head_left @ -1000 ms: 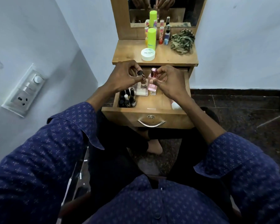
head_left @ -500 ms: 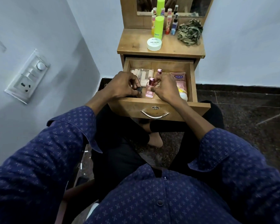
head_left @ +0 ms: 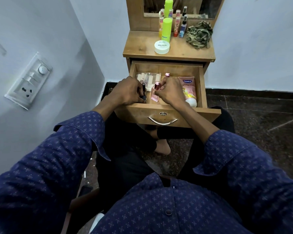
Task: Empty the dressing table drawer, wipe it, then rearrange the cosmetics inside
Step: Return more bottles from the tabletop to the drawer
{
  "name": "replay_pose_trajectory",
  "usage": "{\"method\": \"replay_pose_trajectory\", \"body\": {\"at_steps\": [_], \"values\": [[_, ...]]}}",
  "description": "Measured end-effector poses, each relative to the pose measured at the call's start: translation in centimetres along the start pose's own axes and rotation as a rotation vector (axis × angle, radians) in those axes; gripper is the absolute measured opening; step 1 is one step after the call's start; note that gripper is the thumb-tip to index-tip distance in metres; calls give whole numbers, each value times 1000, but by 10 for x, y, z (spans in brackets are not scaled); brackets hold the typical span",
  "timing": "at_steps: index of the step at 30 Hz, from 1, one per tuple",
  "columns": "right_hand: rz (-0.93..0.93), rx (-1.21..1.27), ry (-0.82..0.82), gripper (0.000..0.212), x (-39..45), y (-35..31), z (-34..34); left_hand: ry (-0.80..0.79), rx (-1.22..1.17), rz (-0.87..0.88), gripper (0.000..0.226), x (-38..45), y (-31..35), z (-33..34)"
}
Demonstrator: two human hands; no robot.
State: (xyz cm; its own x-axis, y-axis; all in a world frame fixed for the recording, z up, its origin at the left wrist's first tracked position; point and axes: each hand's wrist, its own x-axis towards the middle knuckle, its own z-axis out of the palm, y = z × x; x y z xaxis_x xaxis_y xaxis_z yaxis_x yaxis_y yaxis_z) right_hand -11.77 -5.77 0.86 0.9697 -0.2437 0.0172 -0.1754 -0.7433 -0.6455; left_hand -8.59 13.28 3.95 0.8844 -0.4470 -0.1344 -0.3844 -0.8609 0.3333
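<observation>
Both hands have dropped lower into the open wooden drawer [head_left: 166,68]. Left hand [head_left: 125,92] curls its grip round small dark bottles [head_left: 143,97]; right hand [head_left: 172,92] pinches a pink glass perfume bottle [head_left: 155,94] standing mid-drawer. Beside it lies a pink lotion tube [head_left: 189,88]. Rearranging seems well underway; a white round jar [head_left: 161,46] and camouflage cloth [head_left: 199,34] remain on the worktop [head_left: 181,51] below a mirror.

A wooden dressing table [head_left: 169,53] stands against pale blue-white walls [head_left: 260,39], its mirror [head_left: 184,7] set in a wooden frame above. Left of it, a white switchboard [head_left: 30,81] with a socket is fixed to the side wall. Below it lies dark speckled stone floor [head_left: 260,125], dimly lit.
</observation>
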Motion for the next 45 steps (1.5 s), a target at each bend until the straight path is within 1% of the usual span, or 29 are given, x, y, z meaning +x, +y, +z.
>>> {"method": "replay_pose_trajectory", "body": {"at_steps": [2,4,9,12,16,19,21,23,24,26,28,30,32,33,36,41,43,45], "values": [[27,-4,21,20,0,-7,1,14,38,-3,22,0,3,0],[73,22,3,19,2,-13,4,25,62,-7,22,0,5,0],[179,91,-60,26,11,-18,18,59,140,13,23,0,9,-1],[190,122,-156,29,13,-10,23,67,163,25,23,0,10,0],[214,177,-242,28,13,-3,23,71,176,30,24,0,11,0],[225,112,-329,21,10,-3,16,64,175,32,25,-1,11,-1],[237,54,-393,24,9,-3,10,53,159,24,25,-2,10,-2],[251,32,-450,20,11,-4,10,46,146,19,25,-2,9,-2],[257,41,-479,21,12,-6,9,44,139,19,25,-2,9,-3],[255,62,-529,31,14,-8,11,39,130,27,23,-3,8,-3],[235,87,-571,31,13,-9,11,37,125,38,22,-3,6,-4],[230,139,-576,22,14,-6,14,33,124,36,22,-3,5,-3],[246,178,-566,9,15,-4,16,34,127,34,23,-3,4,-2],[255,193,-571,8,15,-4,16,35,128,35,24,-2,4,-2],[290,225,-570,18,14,-4,15,39,127,40,26,-1,3,-2],[294,185,-600,22,17,-3,9,44,116,71,31,1,2,-6],[281,134,-611,19,17,-5,4,32,92,73,34,4,1,-8],[272,118,-625,9,19,-6,-2,27,57,65,34,8,2,-9]]}}
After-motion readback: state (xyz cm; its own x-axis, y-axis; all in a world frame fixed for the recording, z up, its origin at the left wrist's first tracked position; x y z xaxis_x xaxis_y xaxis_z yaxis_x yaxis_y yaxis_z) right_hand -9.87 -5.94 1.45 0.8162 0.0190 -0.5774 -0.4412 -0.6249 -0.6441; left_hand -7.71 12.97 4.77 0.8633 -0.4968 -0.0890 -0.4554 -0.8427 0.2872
